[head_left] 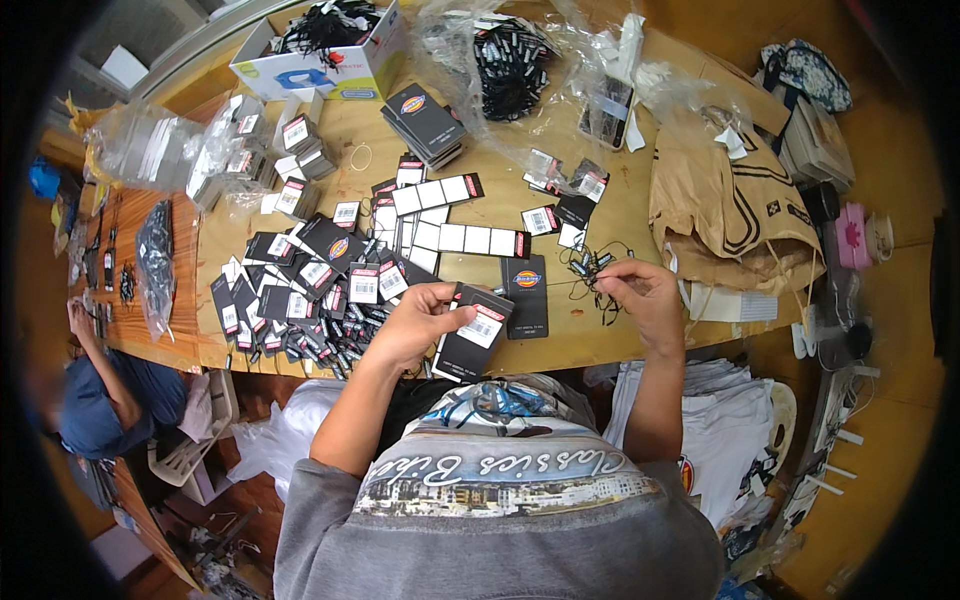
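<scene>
A: Obs, head view. Left hand [418,325] clamped on a small stack of black card hang tags [473,342], thumb on top, fingers under; stack sits just over the near edge of the counter [600,215], approx. centre of frame. Top tag shows a white label w/ a red strip.

B: Right hand?

A: Right hand [645,295] at 3 o'clock from the stack, thumb and fingertips pinched together on a thin black string loop [597,268] w/ small fasteners. Loop trails toward 10 o'clock from the hand, onto the wood. Hands apart, not touching each other.

B: Handling, tags?

A: Judgement: light, stiff card, smooth face so prob. a bit slippery; stack could fan or slide if grip is loose. Best held across the long edges or pinched flat, thumb over, as now. Corners would bend under pressure.

B: String?

A: Limp, v. thin, tangles easily. Take near the fastener end, fingertip pinch only; can't tell which end the fingers have.

B: Surroundings?

A: Single black tag [526,294] flat on counter between the hands. Heap of loose tags [300,290] at 9 o'clock. Clear bag of strings [505,65] at 12. Brown paper bag [725,210] at 2. Another person's arm at far left edge.
</scene>
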